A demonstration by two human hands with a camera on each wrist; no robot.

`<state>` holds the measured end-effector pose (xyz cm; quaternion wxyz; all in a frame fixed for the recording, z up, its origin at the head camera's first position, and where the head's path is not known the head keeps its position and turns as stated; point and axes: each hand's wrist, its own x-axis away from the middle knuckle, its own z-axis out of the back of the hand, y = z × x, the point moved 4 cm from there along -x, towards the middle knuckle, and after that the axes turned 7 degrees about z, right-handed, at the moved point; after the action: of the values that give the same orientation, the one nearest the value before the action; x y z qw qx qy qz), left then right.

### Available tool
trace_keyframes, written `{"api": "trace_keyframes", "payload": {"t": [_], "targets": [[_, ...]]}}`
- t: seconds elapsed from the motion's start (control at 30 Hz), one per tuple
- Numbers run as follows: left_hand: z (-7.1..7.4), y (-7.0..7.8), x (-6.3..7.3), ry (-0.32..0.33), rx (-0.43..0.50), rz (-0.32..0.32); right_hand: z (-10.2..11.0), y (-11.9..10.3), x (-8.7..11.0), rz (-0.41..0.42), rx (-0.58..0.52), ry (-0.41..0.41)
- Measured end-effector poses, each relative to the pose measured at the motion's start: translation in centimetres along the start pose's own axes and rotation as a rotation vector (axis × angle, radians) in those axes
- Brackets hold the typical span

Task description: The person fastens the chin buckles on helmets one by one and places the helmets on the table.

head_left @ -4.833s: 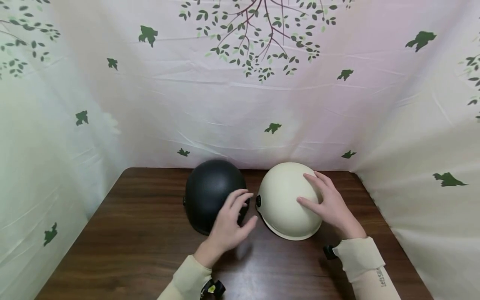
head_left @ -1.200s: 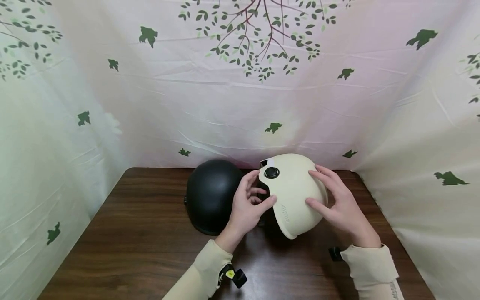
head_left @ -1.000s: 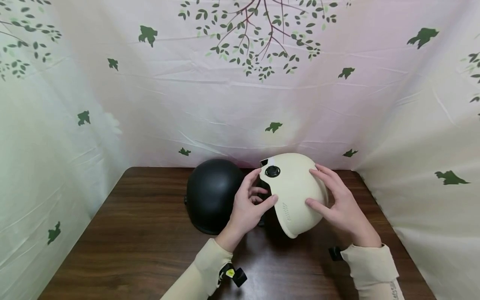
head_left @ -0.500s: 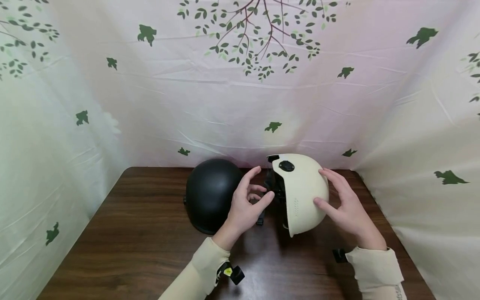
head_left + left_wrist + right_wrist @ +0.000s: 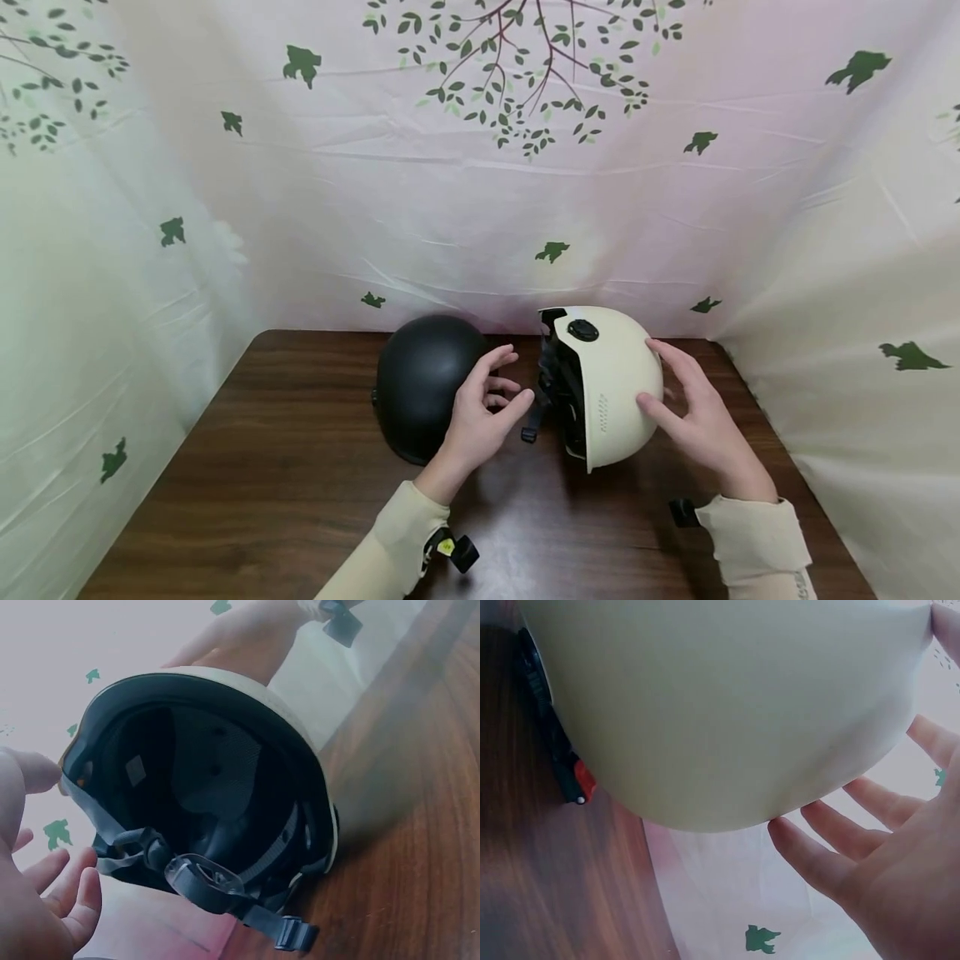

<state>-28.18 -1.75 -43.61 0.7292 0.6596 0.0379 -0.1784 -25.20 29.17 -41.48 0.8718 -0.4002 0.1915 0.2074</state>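
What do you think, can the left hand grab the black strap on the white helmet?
Probably yes. The left hand looks empty and is close beside the black strap. The white helmet has its open side facing that hand, so nothing seems in the way.

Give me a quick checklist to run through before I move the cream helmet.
1. Right hand in contact: ok; its fingers touch the cream helmet.
2. Left hand in contact: cannot tell; it is by the open side, but touch is unclear.
3. Black helmet clear: ok; it sits apart from the cream one.
4. Strap tucked in: not ok; its buckled end hangs out.
5. Weight fully on the table: cannot tell.
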Motion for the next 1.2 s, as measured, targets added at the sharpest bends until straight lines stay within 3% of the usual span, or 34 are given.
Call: {"api": "trace_keyframes", "payload": {"t": [0.13,0.4,0.9,1.2], "targets": [[-1.1,0.1,0.3,-0.051,-0.032,-0.024,0.1,0.3,0.4,-0.035,-0.003,-0.008],[-4.4,2.3,0.1,-0.201,-0.143,-0.137,-0.3,0.7,0.7,-0.040,-0.024,-0.003],[-5.5,3.1,0.2,-0.221,-0.232,-0.179,-1.4,1.3,1.7,-0.072,-0.121,0.048],[-5.9,3.7,0.2,-0.226,-0.221,-0.256,-1.4,1.0,1.9,-0.031,-0.168,0.056]]}}
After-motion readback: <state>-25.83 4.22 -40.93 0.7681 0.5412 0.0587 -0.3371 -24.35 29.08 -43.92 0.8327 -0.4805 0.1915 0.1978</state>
